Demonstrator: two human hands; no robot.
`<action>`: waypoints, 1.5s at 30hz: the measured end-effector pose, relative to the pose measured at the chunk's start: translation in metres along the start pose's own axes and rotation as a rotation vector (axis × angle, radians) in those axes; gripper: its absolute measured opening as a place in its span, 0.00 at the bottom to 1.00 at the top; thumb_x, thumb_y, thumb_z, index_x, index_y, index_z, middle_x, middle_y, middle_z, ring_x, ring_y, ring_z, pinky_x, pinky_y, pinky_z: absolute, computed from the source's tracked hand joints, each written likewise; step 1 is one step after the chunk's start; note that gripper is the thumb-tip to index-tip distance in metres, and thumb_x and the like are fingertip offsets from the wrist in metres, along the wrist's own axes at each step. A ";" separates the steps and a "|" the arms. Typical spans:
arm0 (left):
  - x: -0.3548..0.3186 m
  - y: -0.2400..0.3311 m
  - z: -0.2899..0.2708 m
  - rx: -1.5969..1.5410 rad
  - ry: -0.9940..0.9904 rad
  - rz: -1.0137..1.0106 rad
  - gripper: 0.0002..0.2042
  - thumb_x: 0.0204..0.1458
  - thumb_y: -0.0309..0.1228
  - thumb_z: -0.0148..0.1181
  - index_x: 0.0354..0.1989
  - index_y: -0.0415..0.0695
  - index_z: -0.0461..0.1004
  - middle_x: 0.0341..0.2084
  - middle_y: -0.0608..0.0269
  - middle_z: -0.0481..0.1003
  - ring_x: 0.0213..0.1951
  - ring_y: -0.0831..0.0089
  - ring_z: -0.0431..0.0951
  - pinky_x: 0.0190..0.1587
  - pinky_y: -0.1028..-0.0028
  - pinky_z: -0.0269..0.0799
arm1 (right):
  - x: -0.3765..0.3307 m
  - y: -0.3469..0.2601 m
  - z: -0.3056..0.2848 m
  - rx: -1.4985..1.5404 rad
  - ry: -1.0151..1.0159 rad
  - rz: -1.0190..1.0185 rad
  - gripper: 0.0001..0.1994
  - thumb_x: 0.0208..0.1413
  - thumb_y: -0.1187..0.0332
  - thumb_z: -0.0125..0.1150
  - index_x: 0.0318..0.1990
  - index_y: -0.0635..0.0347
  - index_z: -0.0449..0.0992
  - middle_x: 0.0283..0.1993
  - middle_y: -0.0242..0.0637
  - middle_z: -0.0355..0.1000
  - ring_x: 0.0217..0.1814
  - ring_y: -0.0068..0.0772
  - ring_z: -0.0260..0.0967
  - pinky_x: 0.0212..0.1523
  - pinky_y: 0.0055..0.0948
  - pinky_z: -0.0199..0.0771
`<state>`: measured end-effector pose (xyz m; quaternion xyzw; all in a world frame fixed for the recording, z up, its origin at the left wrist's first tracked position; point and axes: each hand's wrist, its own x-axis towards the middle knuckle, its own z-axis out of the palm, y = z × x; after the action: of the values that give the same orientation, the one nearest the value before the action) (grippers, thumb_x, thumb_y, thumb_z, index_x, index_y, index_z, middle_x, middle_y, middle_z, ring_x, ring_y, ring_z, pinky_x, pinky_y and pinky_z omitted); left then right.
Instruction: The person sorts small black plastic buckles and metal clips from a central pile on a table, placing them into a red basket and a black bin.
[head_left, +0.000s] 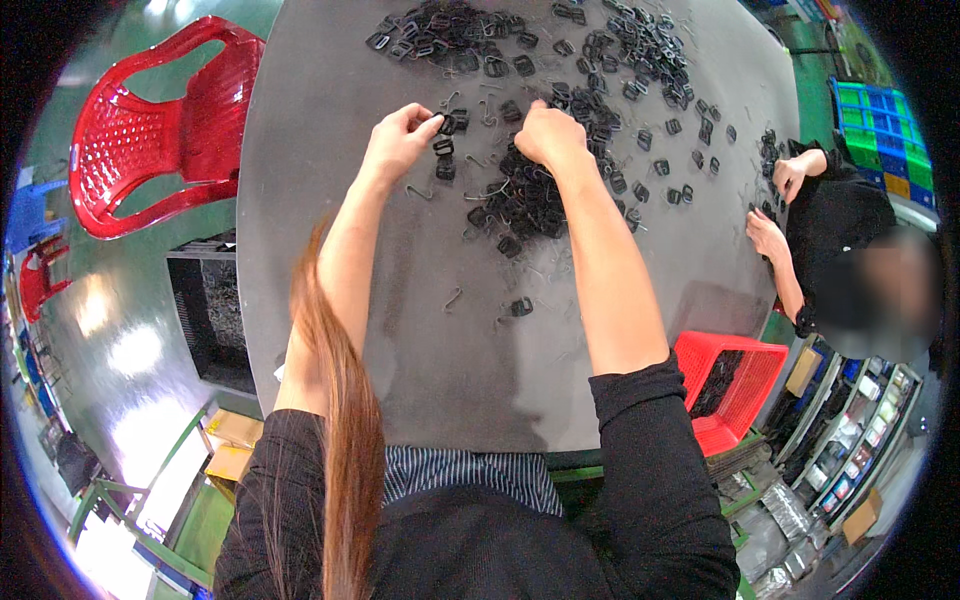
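My left hand (398, 145) reaches over the grey table, its thumb and forefinger pinched on a small black plastic buckle (447, 122). Just below those fingertips lie more black buckles (445, 167). To the right, my right hand (552, 137) is closed at the edge of a heap of black buckles (535, 200); whatever its fingers grip is hidden. Thin bent metal hooks, such as one wire hook (419, 192), are scattered between and below my hands. A lone buckle (521, 307) rests nearer to me.
Bigger buckle piles (450, 30) cover the table's (330, 60) far side. A co-worker's hands (780, 205) handle black pieces at the right edge. Beside the table stand a red basket (722, 390), a black crate (208, 315) and a red chair (130, 135).
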<state>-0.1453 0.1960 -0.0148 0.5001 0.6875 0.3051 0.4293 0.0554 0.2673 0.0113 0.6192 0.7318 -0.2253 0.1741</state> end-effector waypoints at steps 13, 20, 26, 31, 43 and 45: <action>-0.133 -0.052 -0.028 0.911 -0.229 0.741 0.06 0.51 0.34 0.53 0.36 0.51 0.69 0.24 0.73 0.70 0.25 0.76 0.71 0.24 0.77 0.66 | -0.196 0.161 0.006 1.614 -0.270 -0.112 0.05 0.50 0.67 0.56 0.31 0.53 0.67 0.18 0.21 0.55 0.13 0.12 0.47 0.11 0.16 0.40; -0.128 0.051 0.005 1.079 -0.180 0.665 0.06 0.51 0.33 0.52 0.35 0.47 0.69 0.27 0.62 0.73 0.32 0.69 0.76 0.32 0.68 0.72 | -0.375 0.283 0.026 1.259 0.150 0.305 0.04 0.51 0.67 0.53 0.31 0.55 0.70 0.22 0.20 0.60 0.18 0.11 0.53 0.17 0.14 0.51; -0.251 0.231 0.298 0.013 -0.405 0.664 0.10 0.46 0.34 0.53 0.34 0.41 0.72 0.29 0.51 0.74 0.34 0.53 0.75 0.37 0.60 0.71 | -0.432 0.373 0.081 0.839 0.380 0.482 0.07 0.52 0.67 0.50 0.33 0.59 0.71 0.23 0.31 0.64 0.24 0.24 0.61 0.25 0.22 0.59; -0.303 0.263 0.384 0.017 -0.427 0.707 0.25 0.43 0.39 0.59 0.51 0.46 0.64 0.51 0.43 0.62 0.56 0.46 0.58 0.54 0.52 0.57 | -0.430 0.392 0.105 0.471 0.262 0.408 0.16 0.47 0.63 0.57 0.43 0.60 0.71 0.42 0.47 0.71 0.46 0.47 0.68 0.46 0.39 0.67; -0.165 -0.002 0.133 0.499 0.226 0.210 0.38 0.45 0.41 0.61 0.62 0.40 0.48 0.61 0.45 0.50 0.64 0.48 0.43 0.64 0.57 0.40 | -0.255 0.188 0.047 0.514 0.381 -0.070 0.31 0.41 0.65 0.67 0.56 0.46 0.62 0.59 0.40 0.58 0.59 0.44 0.59 0.53 0.39 0.66; -0.149 -0.019 0.132 0.493 0.204 0.166 0.39 0.46 0.37 0.59 0.64 0.40 0.43 0.62 0.44 0.46 0.65 0.47 0.39 0.64 0.54 0.38 | -0.190 0.143 0.039 0.481 0.295 -0.103 0.47 0.33 0.68 0.72 0.63 0.42 0.49 0.66 0.48 0.43 0.67 0.53 0.45 0.61 0.44 0.57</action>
<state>-0.0155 0.0470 -0.0472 0.6107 0.7374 0.2113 0.1966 0.2283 0.1073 0.0639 0.6309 0.7052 -0.3085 -0.0975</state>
